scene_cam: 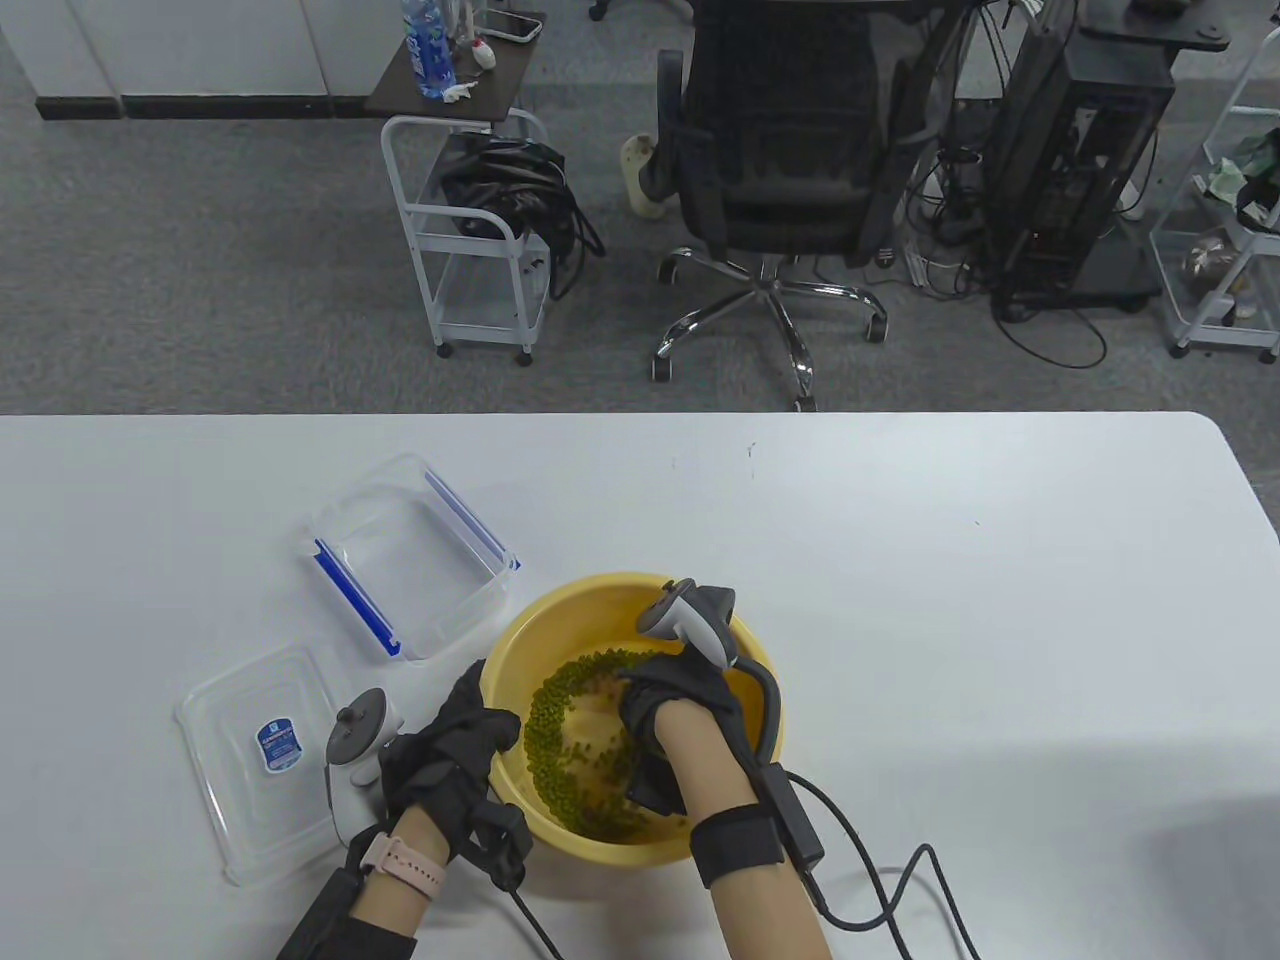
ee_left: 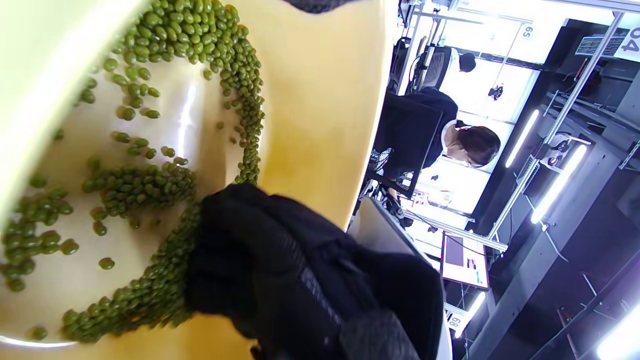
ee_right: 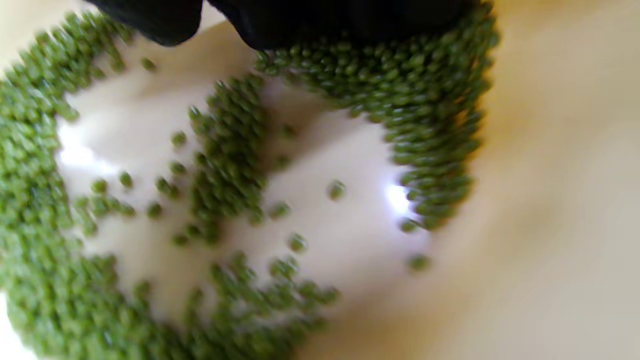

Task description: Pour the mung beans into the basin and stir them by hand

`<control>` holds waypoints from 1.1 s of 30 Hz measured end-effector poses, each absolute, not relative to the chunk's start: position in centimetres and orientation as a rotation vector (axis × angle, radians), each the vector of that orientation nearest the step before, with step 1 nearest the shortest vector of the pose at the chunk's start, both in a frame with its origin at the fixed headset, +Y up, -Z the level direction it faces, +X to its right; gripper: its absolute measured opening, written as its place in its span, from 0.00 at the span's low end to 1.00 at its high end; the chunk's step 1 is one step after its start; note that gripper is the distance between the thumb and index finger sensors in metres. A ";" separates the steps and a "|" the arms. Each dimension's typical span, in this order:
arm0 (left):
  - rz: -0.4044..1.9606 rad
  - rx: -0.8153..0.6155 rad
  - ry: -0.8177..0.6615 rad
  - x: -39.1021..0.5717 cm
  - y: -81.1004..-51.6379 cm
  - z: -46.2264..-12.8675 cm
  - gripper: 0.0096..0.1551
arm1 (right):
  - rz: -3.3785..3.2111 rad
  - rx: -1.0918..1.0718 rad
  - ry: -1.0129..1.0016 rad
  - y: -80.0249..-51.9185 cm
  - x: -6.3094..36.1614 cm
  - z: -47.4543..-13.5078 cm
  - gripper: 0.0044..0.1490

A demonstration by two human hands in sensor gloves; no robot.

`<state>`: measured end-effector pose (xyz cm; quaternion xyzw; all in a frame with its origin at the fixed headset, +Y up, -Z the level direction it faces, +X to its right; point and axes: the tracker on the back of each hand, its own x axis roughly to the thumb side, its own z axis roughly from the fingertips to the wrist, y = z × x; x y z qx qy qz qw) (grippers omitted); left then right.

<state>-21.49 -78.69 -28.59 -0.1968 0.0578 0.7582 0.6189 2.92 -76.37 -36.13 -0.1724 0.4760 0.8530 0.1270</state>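
Grey carpet stretched beyond the far edge of the white worktop (scene_cam: 900, 560), with a black office chair (scene_cam: 780, 150), a white trolley (scene_cam: 470, 240) and a dark computer tower (scene_cam: 1085, 150) standing on it. On the worktop, close to me, sat the yellow basin (scene_cam: 590, 610), and the mung beans (scene_cam: 548, 715) were already inside it, lying mostly in a ring round the bottom with loose ones scattered over the pale middle. My right hand (scene_cam: 672, 715) was down inside the basin, its gloved fingers (ee_right: 320, 22) in the beans at the foot of the basin's right wall; from the right wrist view the beans were heaped against the fingertips, and I could not tell how far those fingers were curled or whether they had hold of any beans. My left hand (scene_cam: 450, 755) lay at the basin's left rim, its fingers bent over the edge and gripping it, the thumb side outside the wall. In the left wrist view the beans (ee_left: 200, 30) curved round the basin floor to my right hand (ee_left: 280, 280). Just beyond and to the left of the basin stood the clear container (scene_cam: 410, 560) with blue clips, with no beans in it and apart from the basin. Its clear lid (scene_cam: 240, 745), with a small blue label, lay flat on the worktop to the left of my left hand, partly under my wrist's tracker.
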 end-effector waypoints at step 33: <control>1.750 -0.463 0.129 -21.4 -78.7 -28.5 0.44 | 2.477 -0.598 1.164 -76.1 2.6 -36.6 0.35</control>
